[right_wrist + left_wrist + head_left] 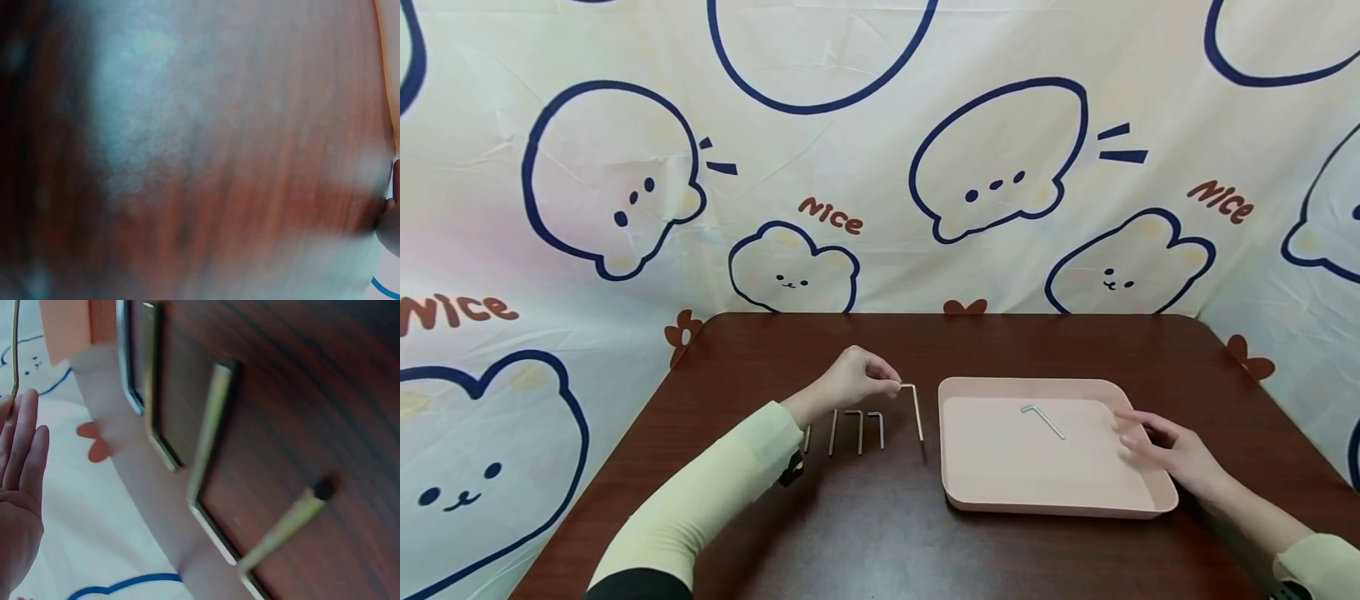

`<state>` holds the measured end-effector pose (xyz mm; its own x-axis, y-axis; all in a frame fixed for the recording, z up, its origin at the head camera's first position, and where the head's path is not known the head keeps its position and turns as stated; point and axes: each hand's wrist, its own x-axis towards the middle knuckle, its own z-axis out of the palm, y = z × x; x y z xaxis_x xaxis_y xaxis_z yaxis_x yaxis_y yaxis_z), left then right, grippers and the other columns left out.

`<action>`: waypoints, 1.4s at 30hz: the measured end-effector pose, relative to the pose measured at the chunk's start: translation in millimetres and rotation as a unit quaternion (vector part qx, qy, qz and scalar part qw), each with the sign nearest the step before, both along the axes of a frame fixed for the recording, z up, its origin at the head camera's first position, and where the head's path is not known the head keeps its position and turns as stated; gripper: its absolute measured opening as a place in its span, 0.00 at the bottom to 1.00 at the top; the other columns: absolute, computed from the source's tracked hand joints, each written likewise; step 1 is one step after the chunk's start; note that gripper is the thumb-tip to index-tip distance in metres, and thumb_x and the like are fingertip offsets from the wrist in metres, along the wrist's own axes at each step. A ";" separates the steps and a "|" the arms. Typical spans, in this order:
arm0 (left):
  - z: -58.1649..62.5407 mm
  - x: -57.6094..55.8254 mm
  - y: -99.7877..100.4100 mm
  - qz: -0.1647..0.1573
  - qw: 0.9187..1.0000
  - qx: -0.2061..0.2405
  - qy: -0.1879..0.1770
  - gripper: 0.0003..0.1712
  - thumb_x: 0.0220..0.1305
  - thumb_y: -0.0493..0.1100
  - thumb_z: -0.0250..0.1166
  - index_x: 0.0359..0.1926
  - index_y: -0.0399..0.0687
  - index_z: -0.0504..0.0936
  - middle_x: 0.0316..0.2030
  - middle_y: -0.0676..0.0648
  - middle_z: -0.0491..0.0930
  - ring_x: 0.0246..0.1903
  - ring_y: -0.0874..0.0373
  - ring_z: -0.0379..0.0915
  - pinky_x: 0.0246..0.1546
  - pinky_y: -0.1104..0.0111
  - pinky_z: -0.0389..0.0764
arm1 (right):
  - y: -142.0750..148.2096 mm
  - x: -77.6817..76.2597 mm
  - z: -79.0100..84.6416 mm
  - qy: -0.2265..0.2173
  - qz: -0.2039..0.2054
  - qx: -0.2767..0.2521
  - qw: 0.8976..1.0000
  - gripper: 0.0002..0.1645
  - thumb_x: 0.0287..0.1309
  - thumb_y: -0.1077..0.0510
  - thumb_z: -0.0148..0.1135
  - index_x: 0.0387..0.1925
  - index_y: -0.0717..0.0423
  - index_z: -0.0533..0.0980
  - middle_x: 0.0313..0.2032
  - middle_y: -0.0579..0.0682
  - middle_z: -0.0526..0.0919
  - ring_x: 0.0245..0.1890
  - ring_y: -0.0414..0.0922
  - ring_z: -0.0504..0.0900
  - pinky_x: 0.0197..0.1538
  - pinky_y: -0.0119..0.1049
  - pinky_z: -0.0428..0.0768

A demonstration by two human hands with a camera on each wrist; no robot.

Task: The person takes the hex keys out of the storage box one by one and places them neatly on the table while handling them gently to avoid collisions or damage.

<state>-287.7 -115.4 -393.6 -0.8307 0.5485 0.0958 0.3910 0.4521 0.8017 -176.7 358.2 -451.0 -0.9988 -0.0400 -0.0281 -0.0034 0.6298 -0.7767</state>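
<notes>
In the head view my left hand (859, 379) pinches the short end of an L-shaped hex key (917, 412), whose long arm hangs down just left of the pink tray (1000, 483). The left wrist view shows the fingers at that hex key's bend, at the left edge. Below the left hand, several more hex keys (860, 433) lie in a row on the table, partly hidden by the sleeve. A silvery hex key (1045, 422) lies inside the tray. My right hand (1180, 450) grips the tray's right rim, its fingertips reaching over the inner side.
The brown wooden table (850, 533) has rounded far corners. Behind it and along its sides hangs a pale cloth (895, 275) printed with cartoon bears. The right wrist view is mostly blurred tabletop.
</notes>
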 end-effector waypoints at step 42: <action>-35.9 -16.9 -5.6 -0.009 0.986 -0.154 0.063 0.03 0.55 0.39 0.74 0.26 0.46 0.89 0.25 0.59 0.83 0.29 0.67 0.74 0.37 0.70 0.75 | -1.2 -0.2 1.8 -0.010 -0.003 -0.015 1.000 0.37 0.65 0.44 0.60 0.67 0.60 0.65 0.66 0.65 0.65 0.58 0.40 0.64 0.55 0.54 0.61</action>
<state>-304.6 -121.0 -429.5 -0.8121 0.5830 0.0240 0.4894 0.6582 0.5721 -176.8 357.0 -449.2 -0.9983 -0.0357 -0.0468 0.0156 0.6060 -0.7953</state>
